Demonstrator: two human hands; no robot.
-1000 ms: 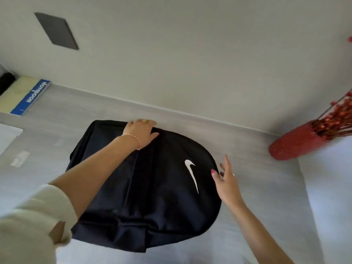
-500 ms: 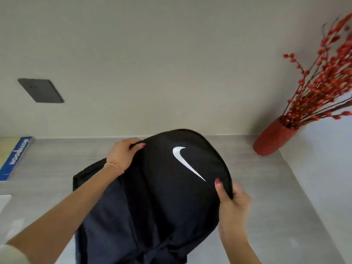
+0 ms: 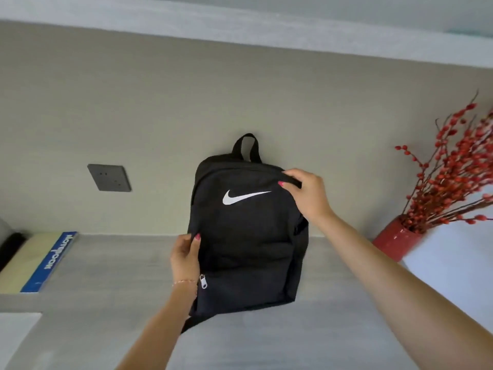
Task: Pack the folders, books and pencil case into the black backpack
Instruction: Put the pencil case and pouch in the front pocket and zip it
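The black backpack (image 3: 248, 236) with a white swoosh stands upright on the grey table (image 3: 112, 265), its back towards the wall and its carry loop on top. My left hand (image 3: 185, 260) grips its left edge, just above a silver zip pull (image 3: 203, 281). My right hand (image 3: 306, 193) pinches the fabric at its upper right shoulder. A cream notebook with a blue spine (image 3: 37, 263) lies flat at the far left of the table. No folders or pencil case are in view.
A red vase (image 3: 394, 240) of red berry branches stands at the back right against the wall. A dark wall socket plate (image 3: 109, 177) sits left of the backpack. A white sheet edge (image 3: 16, 332) lies at the lower left.
The backpack has gone from lying flat to standing upright near the wall. My left hand slid to its left edge and my right hand moved up to its top right.
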